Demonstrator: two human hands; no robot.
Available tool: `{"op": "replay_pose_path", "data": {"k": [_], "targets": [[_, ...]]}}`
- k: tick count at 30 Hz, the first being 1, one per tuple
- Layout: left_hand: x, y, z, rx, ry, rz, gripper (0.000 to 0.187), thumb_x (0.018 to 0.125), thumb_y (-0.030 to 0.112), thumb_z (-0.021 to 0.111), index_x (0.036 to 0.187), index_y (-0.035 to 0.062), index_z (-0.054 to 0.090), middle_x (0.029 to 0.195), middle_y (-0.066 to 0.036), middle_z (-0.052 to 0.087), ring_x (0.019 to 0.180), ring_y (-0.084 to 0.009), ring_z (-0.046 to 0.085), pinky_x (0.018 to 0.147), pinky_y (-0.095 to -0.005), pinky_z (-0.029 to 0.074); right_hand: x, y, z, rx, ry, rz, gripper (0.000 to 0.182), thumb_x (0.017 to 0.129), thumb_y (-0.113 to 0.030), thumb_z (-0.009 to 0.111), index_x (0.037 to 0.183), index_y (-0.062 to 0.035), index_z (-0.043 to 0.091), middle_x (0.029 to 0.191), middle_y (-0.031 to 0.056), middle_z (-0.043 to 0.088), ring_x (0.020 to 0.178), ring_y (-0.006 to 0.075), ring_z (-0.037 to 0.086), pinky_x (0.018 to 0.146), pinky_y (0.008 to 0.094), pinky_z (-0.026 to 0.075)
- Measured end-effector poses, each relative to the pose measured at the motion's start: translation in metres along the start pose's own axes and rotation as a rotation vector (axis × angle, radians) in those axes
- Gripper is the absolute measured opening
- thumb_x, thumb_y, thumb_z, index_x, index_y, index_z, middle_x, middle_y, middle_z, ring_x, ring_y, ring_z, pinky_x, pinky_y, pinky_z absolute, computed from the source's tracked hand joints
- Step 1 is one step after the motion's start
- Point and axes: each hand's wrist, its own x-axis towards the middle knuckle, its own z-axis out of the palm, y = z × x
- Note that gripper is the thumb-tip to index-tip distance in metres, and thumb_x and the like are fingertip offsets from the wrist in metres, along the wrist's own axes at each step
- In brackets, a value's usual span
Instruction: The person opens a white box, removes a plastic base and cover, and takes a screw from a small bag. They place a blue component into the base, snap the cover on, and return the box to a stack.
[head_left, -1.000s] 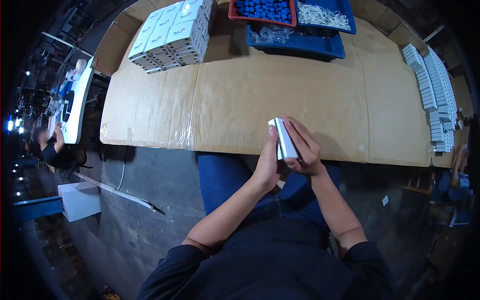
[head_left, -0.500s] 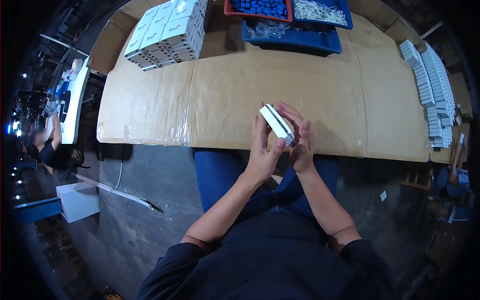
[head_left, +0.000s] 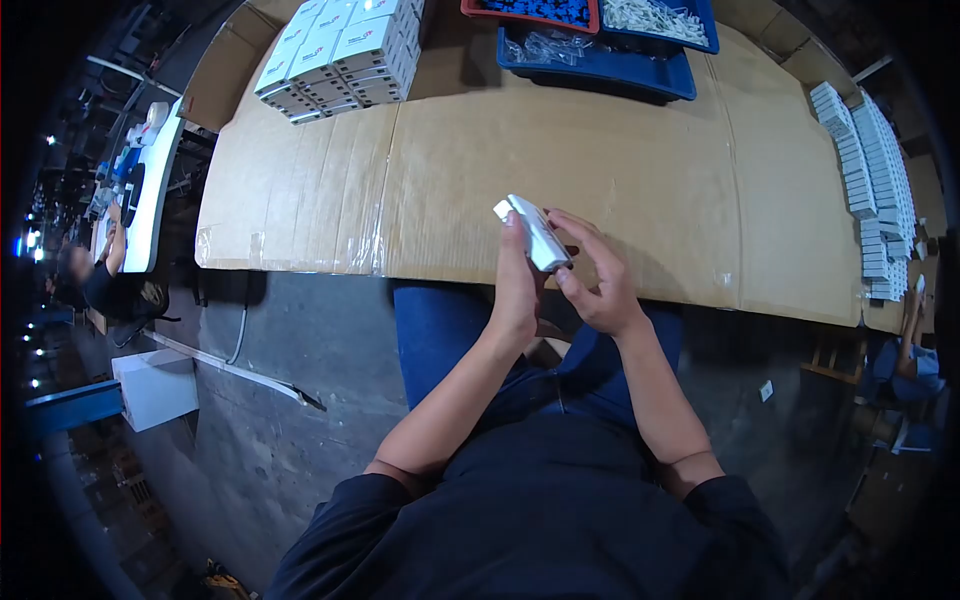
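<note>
A small white box (head_left: 540, 238) is held above the near edge of the cardboard-covered table, between my two hands. An end flap on its far side stands out to the left. My left hand (head_left: 516, 285) grips the box from the left, its thumb along that side. My right hand (head_left: 606, 285) holds the near right end, with the thumb at the lower corner and the fingers curved along the right side. What lies under the box is hidden.
Stacked white boxes (head_left: 340, 55) stand at the back left, more (head_left: 868, 190) at the far right. A red tray (head_left: 545, 18) of blue parts and blue trays (head_left: 610, 78) sit at the back. People work at the left (head_left: 105, 270) and right edge (head_left: 915, 350).
The box has turned in my hands, showing a broader white face and a flap at its far end. My right hand has shifted its fingers round the near end. The view has moved slightly.
</note>
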Motion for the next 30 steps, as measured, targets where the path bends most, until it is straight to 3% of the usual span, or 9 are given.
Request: {"op": "replay_pose_path", "data": {"k": [4,10,13,16,19,25,28,30], "targets": [[0.010,-0.023,-0.011,0.158,0.045,0.021,0.055,0.106,0.061,0.044,0.119,0.0087,0.057,0.096,-0.002,0.063,0.088,-0.0114,0.064,0.078,-0.0285,0.055,-0.005,0.006,0.002,-0.163,0.040,-0.091,0.045,0.096,-0.019,0.064,0.133,0.0064,0.062,0.133,0.0222,0.067,0.122,0.0364,0.066,0.103,0.0415,0.053],[0.009,-0.025,-0.007,0.224,0.017,0.060,0.054,0.108,0.059,0.043,0.119,0.0074,0.056,0.095,-0.003,0.061,0.082,-0.0100,0.062,0.071,-0.0265,0.054,-0.010,0.009,0.009,-0.270,0.115,-0.086,0.037,0.101,-0.017,0.060,0.127,0.0082,0.064,0.127,0.0211,0.070,0.106,0.0365,0.072,0.091,0.0405,0.058],[0.009,-0.024,-0.002,0.188,0.031,-0.023,0.054,0.109,0.058,0.042,0.119,0.0070,0.055,0.094,-0.002,0.061,0.081,-0.0094,0.061,0.068,-0.0256,0.054,-0.017,0.014,0.012,-0.371,0.147,-0.090,0.035,0.102,-0.016,0.057,0.125,0.0092,0.064,0.125,0.0205,0.072,0.096,0.0359,0.074,0.084,0.0405,0.060],[0.003,-0.014,0.005,0.177,-0.030,-0.116,0.042,0.112,0.050,0.039,0.129,0.0128,0.048,0.103,-0.001,0.054,0.091,-0.0105,0.054,0.082,-0.0286,0.047,-0.017,0.013,0.010,-0.420,0.149,-0.098,0.033,0.102,-0.013,0.056,0.123,0.0104,0.065,0.123,0.0205,0.073,0.092,0.0362,0.075,0.081,0.0408,0.061],[0.006,-0.020,0.002,0.182,-0.003,-0.071,0.041,0.112,0.049,0.039,0.126,0.0123,0.049,0.101,-0.001,0.054,0.089,-0.0099,0.053,0.080,-0.0276,0.047,-0.015,0.015,0.012,-0.444,0.161,-0.135,0.031,0.101,-0.012,0.056,0.119,0.0117,0.065,0.121,0.0210,0.073,0.090,0.0361,0.075,0.078,0.0409,0.062],[0.005,-0.024,0.000,0.164,0.021,-0.043,0.037,0.113,0.046,0.039,0.124,0.0117,0.050,0.096,0.001,0.052,0.082,-0.0076,0.050,0.073,-0.0260,0.045,-0.019,0.026,0.016,-0.525,0.203,-0.211,0.031,0.099,-0.012,0.057,0.114,0.0137,0.066,0.111,0.0237,0.075,0.085,0.0348,0.076,0.071,0.0400,0.063],[0.006,-0.028,0.004,0.182,0.067,0.083,0.047,0.109,0.055,0.043,0.105,0.0101,0.058,0.078,0.003,0.054,0.062,-0.0054,0.049,0.053,-0.0227,0.040,-0.022,0.029,0.017,-0.566,0.200,-0.218,0.031,0.099,-0.012,0.057,0.113,0.0138,0.066,0.108,0.0238,0.076,0.081,0.0341,0.076,0.069,0.0390,0.062],[0.005,-0.028,0.002,0.161,0.064,0.053,0.047,0.109,0.055,0.043,0.104,0.0104,0.058,0.077,0.003,0.053,0.061,-0.0052,0.048,0.053,-0.0223,0.040,-0.024,0.032,0.019,-0.584,0.201,-0.226,0.031,0.099,-0.012,0.057,0.113,0.0137,0.067,0.106,0.0233,0.076,0.079,0.0337,0.076,0.068,0.0383,0.062]]}}
